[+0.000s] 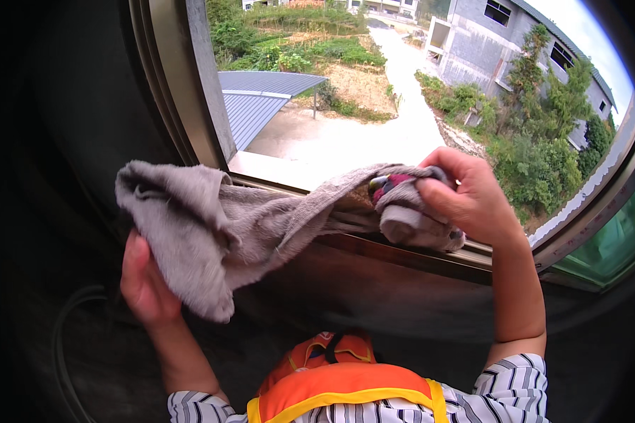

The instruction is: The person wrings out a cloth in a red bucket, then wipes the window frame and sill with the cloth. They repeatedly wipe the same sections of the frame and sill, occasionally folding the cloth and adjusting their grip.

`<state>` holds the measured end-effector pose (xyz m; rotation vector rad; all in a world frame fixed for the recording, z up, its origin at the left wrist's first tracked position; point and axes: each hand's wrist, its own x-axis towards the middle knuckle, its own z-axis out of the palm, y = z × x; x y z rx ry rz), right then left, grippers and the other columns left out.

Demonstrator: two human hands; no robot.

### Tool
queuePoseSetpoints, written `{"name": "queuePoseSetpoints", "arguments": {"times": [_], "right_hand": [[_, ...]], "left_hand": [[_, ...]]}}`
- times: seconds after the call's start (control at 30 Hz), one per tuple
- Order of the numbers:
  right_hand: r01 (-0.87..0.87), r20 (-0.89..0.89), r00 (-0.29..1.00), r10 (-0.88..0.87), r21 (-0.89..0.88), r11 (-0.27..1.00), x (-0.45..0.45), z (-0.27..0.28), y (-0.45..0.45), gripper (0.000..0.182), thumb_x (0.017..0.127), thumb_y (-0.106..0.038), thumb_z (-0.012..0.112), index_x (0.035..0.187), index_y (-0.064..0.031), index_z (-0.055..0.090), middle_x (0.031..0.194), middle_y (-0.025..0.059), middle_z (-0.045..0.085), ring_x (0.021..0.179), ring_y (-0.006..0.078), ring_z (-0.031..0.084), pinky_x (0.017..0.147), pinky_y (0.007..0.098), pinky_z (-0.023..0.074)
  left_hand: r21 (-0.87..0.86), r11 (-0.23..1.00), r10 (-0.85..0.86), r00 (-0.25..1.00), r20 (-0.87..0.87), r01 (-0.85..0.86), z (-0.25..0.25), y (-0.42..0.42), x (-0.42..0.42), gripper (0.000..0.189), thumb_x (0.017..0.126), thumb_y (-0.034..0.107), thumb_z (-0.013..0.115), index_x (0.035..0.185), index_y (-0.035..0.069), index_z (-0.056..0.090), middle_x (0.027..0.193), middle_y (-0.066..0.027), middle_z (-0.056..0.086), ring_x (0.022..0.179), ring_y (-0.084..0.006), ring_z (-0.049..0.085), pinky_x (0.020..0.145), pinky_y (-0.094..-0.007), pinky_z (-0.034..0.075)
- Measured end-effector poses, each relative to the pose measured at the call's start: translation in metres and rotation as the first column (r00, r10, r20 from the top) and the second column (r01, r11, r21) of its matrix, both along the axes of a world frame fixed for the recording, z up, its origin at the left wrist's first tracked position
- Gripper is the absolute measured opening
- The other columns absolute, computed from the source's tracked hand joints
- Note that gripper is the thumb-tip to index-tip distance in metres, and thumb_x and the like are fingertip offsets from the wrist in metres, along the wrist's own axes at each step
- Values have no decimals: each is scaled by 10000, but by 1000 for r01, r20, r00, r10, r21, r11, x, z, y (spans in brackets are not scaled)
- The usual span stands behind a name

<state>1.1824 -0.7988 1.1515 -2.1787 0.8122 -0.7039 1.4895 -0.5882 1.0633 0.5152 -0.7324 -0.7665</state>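
A long grey plush cloth (275, 222) stretches between my two hands in front of the window. My right hand (465, 195) grips its bunched right end, thumb on top, where a dark red and black patch (389, 185) shows among the folds. At the other end, my left hand (151, 285) holds the spread, drooping part from below and behind; most of its fingers are hidden by the fabric. The cloth's middle sags just over the metal window sill track (471, 254). Whether it touches the track is unclear.
A metal window frame (190, 90) rises on the left. Another frame edge and a green glass pane (603, 248) stand at the right. Outside, far below, are a blue-grey metal roof (264, 95), a pale road and a grey building (476, 53). A curved hose or cable (61, 338) hangs lower left.
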Motion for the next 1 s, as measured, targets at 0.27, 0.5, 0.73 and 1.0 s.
{"name": "queuePoseSetpoints", "arguments": {"times": [0.27, 0.5, 0.73, 1.0], "right_hand": [[-23, 461, 880, -118, 290, 957, -47, -20, -1, 142, 955, -152, 540, 1013, -25, 562, 824, -37, 550, 726, 6, 483, 598, 161, 412], [-13, 429, 903, -20, 74, 997, -70, -23, 45, 171, 911, -29, 548, 1070, 10, 599, 923, 14, 596, 834, 58, 532, 740, 188, 425], [215, 510, 846, -156, -59, 975, -105, -41, 85, 198, 702, -106, 673, 861, 12, 684, 821, 100, 674, 723, 132, 614, 664, 196, 430], [-203, 836, 512, 200, -108, 973, -187, -67, 81, 213, 877, -126, 605, 939, -8, 438, 752, 86, 511, 637, 121, 424, 566, 269, 377]], "left_hand": [[-60, 612, -191, -222, 956, -788, 21, -88, -5, 711, 882, 569, 488, 1141, -94, 498, 1089, -281, 562, 1030, -407, 531, 944, -428, 394], [-4, 563, -555, -382, 739, -827, 45, -146, -4, 649, 921, 539, 376, 877, -68, 604, 820, -243, 642, 848, -394, 601, 846, -464, 417], [-158, 681, -36, -248, 968, -715, 5, -124, -33, 253, 763, 250, 634, 857, 17, 602, 784, -202, 608, 794, -370, 595, 719, -451, 469], [431, 881, -470, 467, 749, 195, 19, -139, -163, 171, 898, 181, 584, 970, 29, 557, 847, -53, 600, 769, -112, 533, 706, -257, 442]]}}
